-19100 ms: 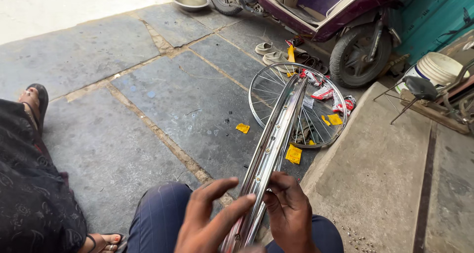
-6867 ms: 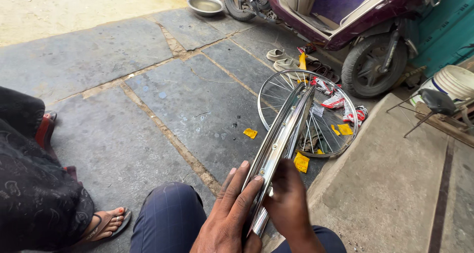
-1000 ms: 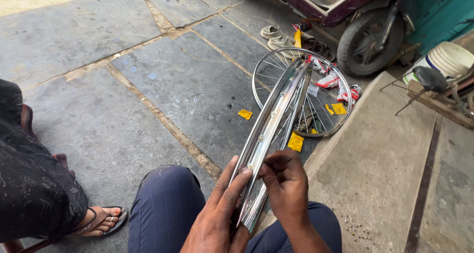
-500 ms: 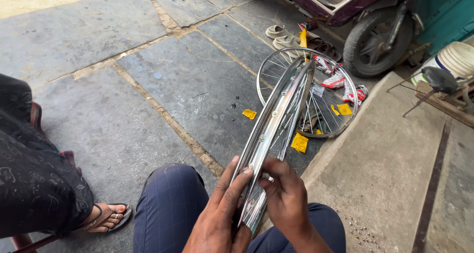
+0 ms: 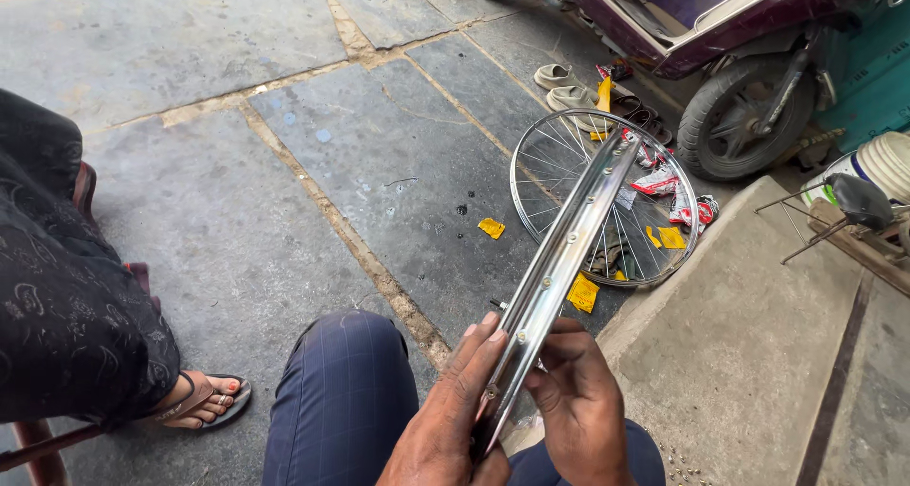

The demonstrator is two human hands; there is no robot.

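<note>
I hold a shiny bare bicycle wheel rim (image 5: pixel 569 235) edge-on, above my lap, its far end pointing away toward a spoked wheel (image 5: pixel 603 198) lying flat on the stone floor. My left hand (image 5: pixel 447 418) presses flat against the rim's left side near its lower end. My right hand (image 5: pixel 578 403) grips the rim's right side, fingers curled at the edge, thumb near a spoke hole. My knees in dark blue trousers (image 5: pixel 341 401) are below.
A purple scooter (image 5: pixel 720 40) stands at the back right, sandals (image 5: pixel 564 86) beside it. Yellow paper scraps (image 5: pixel 583 293) and wrappers lie around the spoked wheel. Another person's foot in a sandal (image 5: pixel 204 396) and dark patterned clothing (image 5: pixel 66 306) sit left. A raised concrete step (image 5: pixel 749 325) runs right.
My view has shifted slightly and the rim has tilted a little. My right hand's fingers have shifted along the rim's edge; both hands stay on it.
</note>
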